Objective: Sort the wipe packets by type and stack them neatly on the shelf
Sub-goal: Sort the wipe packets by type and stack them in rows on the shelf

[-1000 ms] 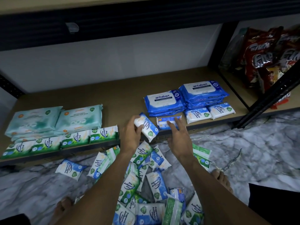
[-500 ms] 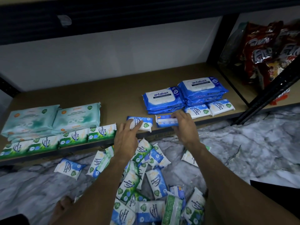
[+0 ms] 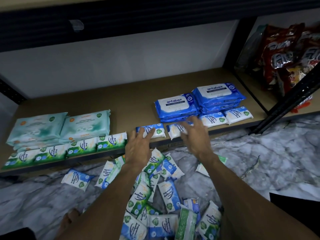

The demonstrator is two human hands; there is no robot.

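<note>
Fingers flat, my left hand (image 3: 138, 149) touches a blue packet (image 3: 158, 132) lying lengthwise along the shelf (image 3: 129, 104) edge; my right hand (image 3: 194, 137), spread, hovers over its neighbour (image 3: 173, 134).

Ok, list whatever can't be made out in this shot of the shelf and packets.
Head view only:
- Right hand: motion-blurred, so whether it touches the small blue packet beneath is unclear.
- Floor pile: partly covered by the forearms and cut off by the bottom edge.
- Antabax stacks: the top packs hide the lower ones, so no count.
- Pale green packs: print too dim to read.
- Snack bags: cut by the right edge and a black post.
</note>
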